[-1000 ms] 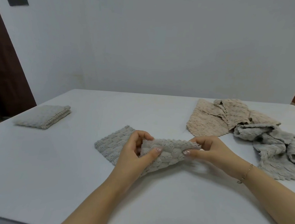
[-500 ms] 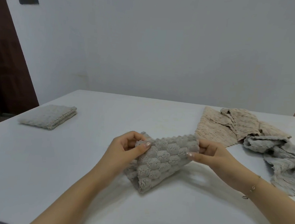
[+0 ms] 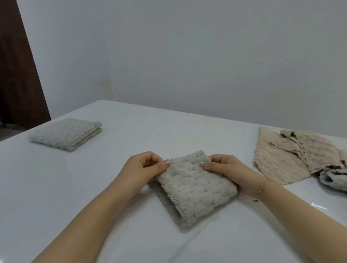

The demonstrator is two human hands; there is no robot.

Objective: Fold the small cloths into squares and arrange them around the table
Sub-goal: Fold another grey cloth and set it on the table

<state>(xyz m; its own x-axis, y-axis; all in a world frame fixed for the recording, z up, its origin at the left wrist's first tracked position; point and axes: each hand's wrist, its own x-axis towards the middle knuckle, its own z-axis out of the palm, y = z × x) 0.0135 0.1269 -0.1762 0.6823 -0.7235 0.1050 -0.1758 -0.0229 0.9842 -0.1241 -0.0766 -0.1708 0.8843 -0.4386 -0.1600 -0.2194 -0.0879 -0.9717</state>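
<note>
Grey bubble-textured folded cloth [image 3: 195, 187] lies on the white counter [image 3: 60, 184], one corner toward the person. Left hand [image 3: 145, 167] and right hand [image 3: 227, 172] each pinch a far corner, fingers curled; both equally near, right of the folded grey square [image 3: 68, 133].

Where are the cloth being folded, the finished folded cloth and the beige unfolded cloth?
cloth being folded [image 3: 195, 187]: head view, centre of its top face.
finished folded cloth [image 3: 66, 133]: head view, middle of top layer.
beige unfolded cloth [image 3: 274, 160]: head view, flat left part.

Plain room: white table [image 3: 81, 186], bare wall [image 3: 194, 60]
</note>
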